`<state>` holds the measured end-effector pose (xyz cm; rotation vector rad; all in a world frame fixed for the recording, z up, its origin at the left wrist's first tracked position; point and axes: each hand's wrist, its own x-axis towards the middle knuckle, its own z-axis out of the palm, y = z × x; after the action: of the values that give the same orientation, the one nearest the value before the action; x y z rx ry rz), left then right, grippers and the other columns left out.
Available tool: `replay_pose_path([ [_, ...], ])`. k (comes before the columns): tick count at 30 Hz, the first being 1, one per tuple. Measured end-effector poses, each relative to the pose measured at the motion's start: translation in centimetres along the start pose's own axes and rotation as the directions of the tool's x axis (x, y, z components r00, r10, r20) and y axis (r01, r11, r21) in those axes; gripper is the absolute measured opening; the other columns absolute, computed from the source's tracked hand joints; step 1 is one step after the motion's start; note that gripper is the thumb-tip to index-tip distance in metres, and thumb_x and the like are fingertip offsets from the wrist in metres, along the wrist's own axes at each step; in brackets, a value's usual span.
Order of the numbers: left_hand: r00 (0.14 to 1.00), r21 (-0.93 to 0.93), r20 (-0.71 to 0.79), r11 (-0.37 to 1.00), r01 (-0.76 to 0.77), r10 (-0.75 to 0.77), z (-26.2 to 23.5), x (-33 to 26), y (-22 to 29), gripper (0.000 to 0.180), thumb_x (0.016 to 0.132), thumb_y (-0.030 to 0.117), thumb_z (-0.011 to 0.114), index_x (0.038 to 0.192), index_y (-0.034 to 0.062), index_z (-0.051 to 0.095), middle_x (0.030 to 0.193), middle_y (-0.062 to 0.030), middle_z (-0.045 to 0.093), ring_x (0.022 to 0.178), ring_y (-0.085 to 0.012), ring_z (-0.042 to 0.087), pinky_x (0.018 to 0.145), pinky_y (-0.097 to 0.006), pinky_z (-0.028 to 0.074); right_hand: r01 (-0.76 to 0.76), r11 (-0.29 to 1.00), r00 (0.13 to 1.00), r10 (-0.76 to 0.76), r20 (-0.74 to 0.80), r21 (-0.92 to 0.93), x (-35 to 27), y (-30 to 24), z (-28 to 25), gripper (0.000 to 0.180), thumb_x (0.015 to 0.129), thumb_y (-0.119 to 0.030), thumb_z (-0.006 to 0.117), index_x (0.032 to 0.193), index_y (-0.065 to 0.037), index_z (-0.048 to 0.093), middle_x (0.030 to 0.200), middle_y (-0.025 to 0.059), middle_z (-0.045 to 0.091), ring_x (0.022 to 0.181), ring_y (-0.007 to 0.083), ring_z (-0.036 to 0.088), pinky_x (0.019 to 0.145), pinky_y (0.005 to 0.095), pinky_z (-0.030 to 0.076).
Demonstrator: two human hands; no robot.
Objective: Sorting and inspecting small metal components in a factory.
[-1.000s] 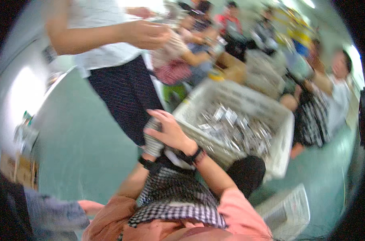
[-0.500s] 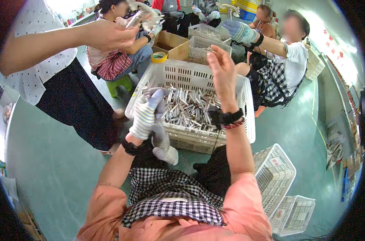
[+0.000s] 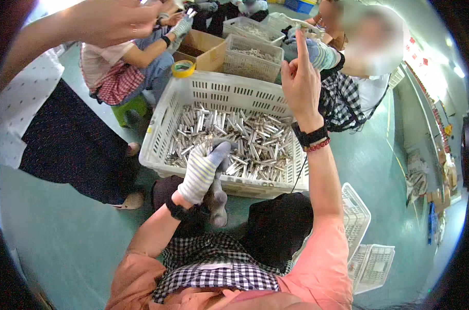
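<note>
My left hand (image 3: 199, 175) wears a striped, grey-palmed glove and is closed around a loose grey glove (image 3: 218, 205) that hangs below it. A small metal piece seems to stick up by its fingertips, too small to make out. These fingers are above the near side of a white crate (image 3: 219, 82) full of short silvery metal tubes (image 3: 244, 139). My bare right hand (image 3: 302, 93) is raised over the crate's far right corner. Its index finger stretches upward, the others are bent, and nothing shows in it. Just beyond is a co-worker's gloved hand (image 3: 322, 54) near a pale part.
A tape roll (image 3: 183, 68) rests on the crate's far left corner. Behind stand a cardboard box (image 3: 206, 49) and a smaller white basket (image 3: 252, 64). Another person's bare arm (image 3: 53, 41) reaches in from the left. White baskets (image 3: 371, 266) stand at lower right.
My view has shifted. My right index finger now points up beside the co-worker's gloved hand. The left hand still grips the loose glove, now lower over the crate's near side.
</note>
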<state>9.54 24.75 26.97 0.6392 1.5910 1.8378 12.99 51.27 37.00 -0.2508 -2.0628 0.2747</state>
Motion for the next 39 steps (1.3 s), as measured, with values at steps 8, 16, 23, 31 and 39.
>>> replay_pose_path([
  [8,0.949,-0.005,0.305,0.996,0.093,-0.087,-0.1,0.1,0.8,0.025,0.101,0.028,0.065,0.108,0.0058,0.073,0.068,0.0057,0.056,0.063,-0.0031,0.049,0.058,-0.021,0.040,0.240,0.916,0.968,-0.251,0.008,-0.322,-3.7,1.0,-0.8,0.031,0.088,-0.013,0.073,0.118,-0.012,0.067,0.075,0.0011,0.063,0.067,0.0200,0.061,0.073,0.0337,0.046],
  [16,0.932,0.009,0.344,0.993,0.116,-0.112,0.2,0.2,0.3,0.027,0.100,0.030,0.066,0.110,0.0057,0.073,0.067,0.0036,0.059,0.063,-0.0031,0.051,0.059,-0.022,0.041,-0.219,0.912,0.894,0.330,-0.304,0.346,-2.9,0.6,-2.0,0.039,0.087,-0.016,0.082,0.119,-0.004,0.065,0.073,-0.0036,0.065,0.064,0.0025,0.055,0.059,0.0186,0.044],
  [23,0.942,-0.096,0.326,0.988,0.117,-0.080,1.0,-0.1,0.5,0.022,0.100,0.020,0.061,0.109,0.0033,0.072,0.073,0.0054,0.060,0.063,-0.0023,0.051,0.059,-0.021,0.042,-0.385,0.865,0.905,0.422,-0.052,0.320,0.4,-1.1,-3.0,0.037,0.095,-0.019,0.071,0.127,-0.001,0.063,0.064,0.0043,0.066,0.051,0.0062,0.058,0.045,0.0221,0.041],
  [31,0.969,-0.151,0.245,0.987,0.057,-0.019,1.2,0.2,-0.2,0.024,0.101,0.023,0.065,0.112,0.0026,0.071,0.074,0.0066,0.058,0.065,-0.0018,0.049,0.059,-0.019,0.041,-0.221,0.952,0.973,0.230,-0.017,0.214,-1.7,-1.0,-4.2,0.052,0.098,-0.018,0.066,0.145,-0.004,0.051,0.066,0.0032,0.066,0.059,0.0065,0.057,0.061,0.0236,0.048],
  [39,0.969,-0.076,0.238,0.996,-0.051,0.068,2.2,0.5,-1.4,0.029,0.102,0.032,0.063,0.109,0.0061,0.073,0.069,0.0075,0.055,0.062,-0.0015,0.048,0.057,-0.019,0.039,-0.060,0.998,0.987,0.058,-0.147,-0.009,0.3,-1.6,-10.2,0.050,0.095,-0.013,0.068,0.143,-0.006,0.055,0.083,0.0007,0.066,0.074,0.0094,0.057,0.073,0.0261,0.049],
])
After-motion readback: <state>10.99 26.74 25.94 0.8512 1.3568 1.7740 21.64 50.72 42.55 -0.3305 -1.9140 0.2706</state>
